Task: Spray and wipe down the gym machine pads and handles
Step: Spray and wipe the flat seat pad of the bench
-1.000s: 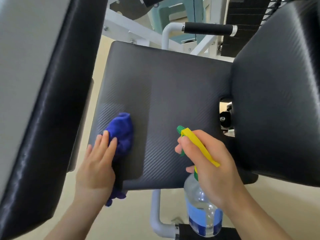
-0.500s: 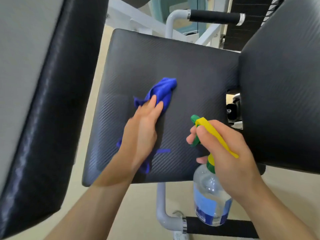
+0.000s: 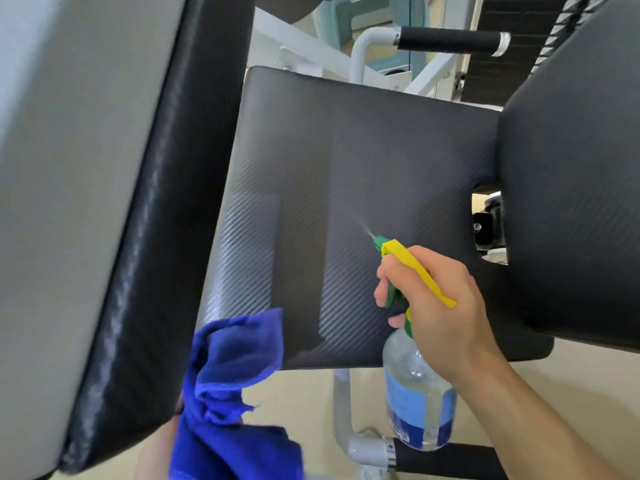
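Black carbon-weave vinyl seat pad (image 3: 363, 161) sitting right ahead of both hands, getting a spritz. Right hand (image 3: 446, 306) wrapped round the neck of a clear plastic spray bottle (image 3: 415, 393) with a green-and-yellow trigger head, fingers squeezing the trigger. Thin mist (image 3: 367, 233) shooting off the nozzle, up and to the left of that hand. Bright blue microfibre cloth (image 3: 235, 368) bunched up well left of the right hand, just overlapping the pad's near corner. Left hand (image 3: 156, 455) mostly buried under the cloth, so can't tell how the fingers sit; probably holding it. Hands well apart.

Progress-wise, looks somewhere in the middle. Darker and lighter stripes down the seat between the hands, guessing damp wipe marks, so seat partly done. Nothing to show any work on the tall black back pad (image 3: 571, 168) beyond the right hand, the big glossy side pad (image 3: 149, 254) out past the left hand, the black foam handle (image 3: 450, 41) far ahead, or the second black grip (image 3: 460, 462) right under the bottle.

Surface: textured, slightly shiny, firm-looking, should wipe easy. Room: pale cream floor (image 3: 304, 403) below the hands, white machine frame (image 3: 277, 36) and something teal (image 3: 343, 12) further off.
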{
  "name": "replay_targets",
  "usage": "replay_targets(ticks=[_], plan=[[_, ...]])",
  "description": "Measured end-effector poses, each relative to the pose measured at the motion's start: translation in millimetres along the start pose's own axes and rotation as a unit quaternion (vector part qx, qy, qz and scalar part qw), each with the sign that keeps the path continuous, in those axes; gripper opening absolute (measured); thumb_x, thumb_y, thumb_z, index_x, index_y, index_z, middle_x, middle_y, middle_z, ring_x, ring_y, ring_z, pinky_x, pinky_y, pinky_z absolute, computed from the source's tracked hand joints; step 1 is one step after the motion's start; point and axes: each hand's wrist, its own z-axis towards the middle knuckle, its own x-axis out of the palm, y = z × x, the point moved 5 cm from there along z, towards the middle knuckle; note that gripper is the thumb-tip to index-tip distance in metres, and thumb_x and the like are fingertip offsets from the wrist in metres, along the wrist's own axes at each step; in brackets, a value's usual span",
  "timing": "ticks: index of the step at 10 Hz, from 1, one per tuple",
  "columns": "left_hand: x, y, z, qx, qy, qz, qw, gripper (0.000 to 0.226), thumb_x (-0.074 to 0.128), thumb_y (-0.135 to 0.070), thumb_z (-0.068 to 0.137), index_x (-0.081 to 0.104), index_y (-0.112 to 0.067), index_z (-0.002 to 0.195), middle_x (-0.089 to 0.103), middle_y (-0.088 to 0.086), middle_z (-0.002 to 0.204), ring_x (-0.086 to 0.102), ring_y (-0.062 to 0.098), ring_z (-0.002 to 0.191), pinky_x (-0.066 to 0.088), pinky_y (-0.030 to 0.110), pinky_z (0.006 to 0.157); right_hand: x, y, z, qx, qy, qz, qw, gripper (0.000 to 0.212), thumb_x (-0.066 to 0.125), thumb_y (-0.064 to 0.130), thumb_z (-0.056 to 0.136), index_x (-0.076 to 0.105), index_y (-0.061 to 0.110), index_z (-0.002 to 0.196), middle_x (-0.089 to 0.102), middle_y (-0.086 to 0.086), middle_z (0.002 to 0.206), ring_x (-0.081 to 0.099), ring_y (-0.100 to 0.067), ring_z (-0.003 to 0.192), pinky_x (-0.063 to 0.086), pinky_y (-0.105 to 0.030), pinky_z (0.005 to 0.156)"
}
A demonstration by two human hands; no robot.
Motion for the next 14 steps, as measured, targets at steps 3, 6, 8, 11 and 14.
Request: replay_targets(ticks=[3, 6, 8, 11, 14], plan=[[144, -53, 40, 0.313, 0.050, 0.337, 0.886, 0.030, 0.045, -0.020, 0.102, 0.059, -0.006, 0.125, 0.058, 0.015, 0.137, 0.048, 0.037, 0.133, 0.038, 0.051, 0.108, -27, -6, -10, 0.020, -0.009, 0.050, 0.999, 0.044, 0.057, 0.060, 0.083, 0.071, 0.019, 0.085, 0.073, -0.004, 0.086, 0.071, -0.018, 0.088, 0.060, -0.031, 0.059], [296, -101, 116, 0.392, 0.039, 0.470, 0.790, 0.041, 0.034, -0.026, 0.107, 0.050, -0.008, 0.140, 0.027, 0.012, 0.164, 0.020, 0.030, 0.152, 0.013, 0.047, 0.123, -46, -17, -16, 0.044, -0.019, 0.066, 0.997, 0.052, 0.052, 0.072, 0.065, 0.076, 0.033, 0.090, 0.073, -0.008, 0.086, 0.069, -0.019, 0.085, 0.065, -0.039, 0.068], [309, -96, 96, 0.457, 0.150, 0.464, 0.744, 0.038, 0.043, -0.017, 0.103, 0.048, -0.007, 0.139, 0.035, 0.012, 0.158, 0.023, 0.031, 0.150, 0.019, 0.050, 0.121, -42, -23, -5, 0.045, -0.030, 0.071, 0.996, 0.045, 0.056, 0.067, 0.069, 0.076, 0.032, 0.091, 0.074, -0.006, 0.085, 0.070, -0.014, 0.087, 0.065, -0.040, 0.069], [260, -79, 96, 0.467, 0.034, 0.513, 0.720, 0.049, 0.035, -0.006, 0.087, 0.053, -0.008, 0.132, 0.047, 0.013, 0.150, 0.037, 0.031, 0.144, 0.032, 0.049, 0.113, -37, -11, 4, 0.041, -0.019, 0.104, 0.994, 0.049, 0.055, 0.070, 0.067, 0.074, 0.033, 0.092, 0.078, 0.006, 0.087, 0.073, -0.006, 0.092, 0.059, -0.032, 0.064], [335, -153, 165, 0.394, 0.062, 0.448, 0.800, 0.042, 0.040, -0.009, 0.093, 0.063, -0.016, 0.127, 0.057, 0.014, 0.134, 0.041, 0.035, 0.133, 0.029, 0.043, 0.115, -58, -4, 16, 0.039, -0.038, 0.150, 0.987, 0.029, 0.055, 0.050, 0.077, 0.077, 0.030, 0.082, 0.078, 0.003, 0.089, 0.073, -0.016, 0.091, 0.061, -0.030, 0.059]])
